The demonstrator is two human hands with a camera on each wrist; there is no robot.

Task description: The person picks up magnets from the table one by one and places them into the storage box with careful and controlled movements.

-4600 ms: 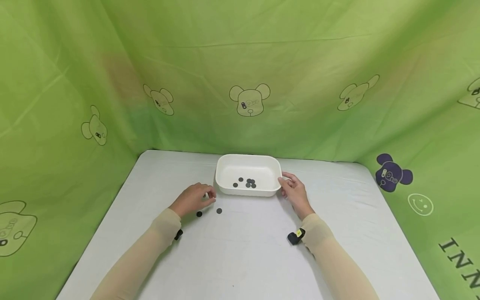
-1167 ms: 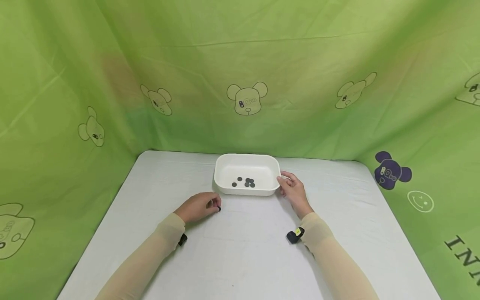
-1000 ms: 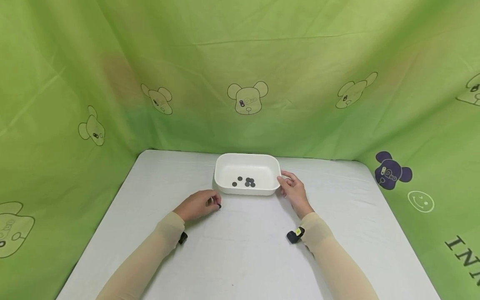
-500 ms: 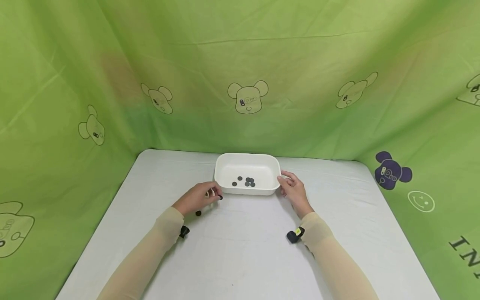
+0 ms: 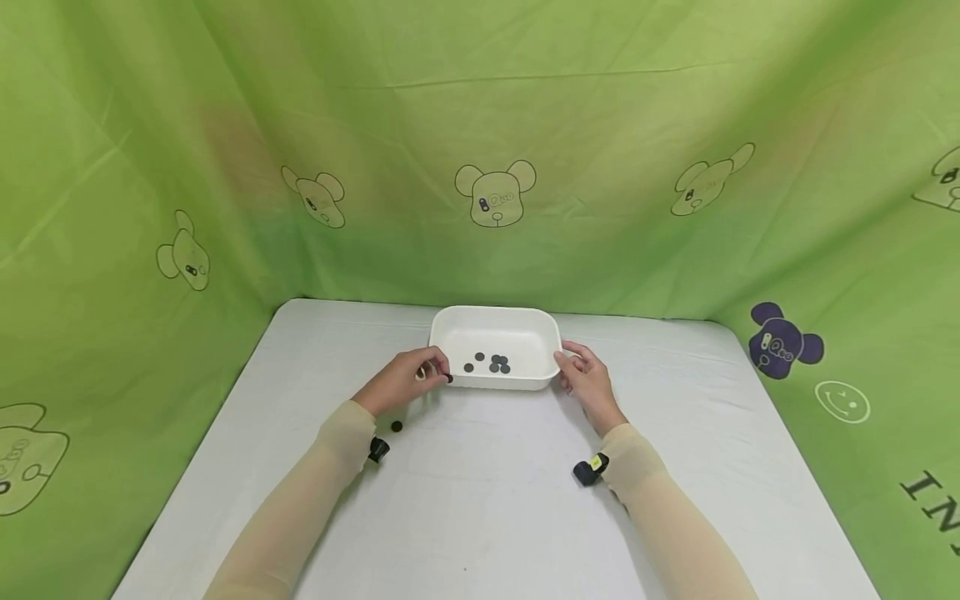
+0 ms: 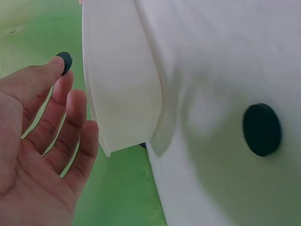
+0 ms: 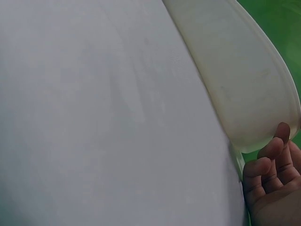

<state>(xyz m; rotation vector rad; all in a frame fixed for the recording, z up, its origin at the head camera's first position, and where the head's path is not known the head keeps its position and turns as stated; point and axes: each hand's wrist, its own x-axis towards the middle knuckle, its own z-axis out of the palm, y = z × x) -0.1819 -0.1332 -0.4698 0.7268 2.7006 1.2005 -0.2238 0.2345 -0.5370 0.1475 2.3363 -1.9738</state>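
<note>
My left hand (image 5: 405,379) pinches a small black disc (image 6: 66,63) between thumb and fingertips, close to the front left corner of a white plastic tray (image 5: 517,384). In the left wrist view that disc is raised beside the tray's outer wall. My right hand (image 5: 591,385) holds the tray's right end, thumb at the rim and fingers against the outside, as the right wrist view also shows. Several dark discs (image 5: 480,357) lie flat on the tray floor, some of them touching. One more black disc (image 5: 397,426) rests on the table below my left hand.
The table has a white cloth (image 5: 480,500) over it. Green curtains (image 5: 495,108) with printed bear heads hang close behind the tray and along both sides.
Earlier two discs showed on the table; my left hand took the right one near the table surface, then lifted it forward to the tray's rim. My right hand has stayed at the tray.
</note>
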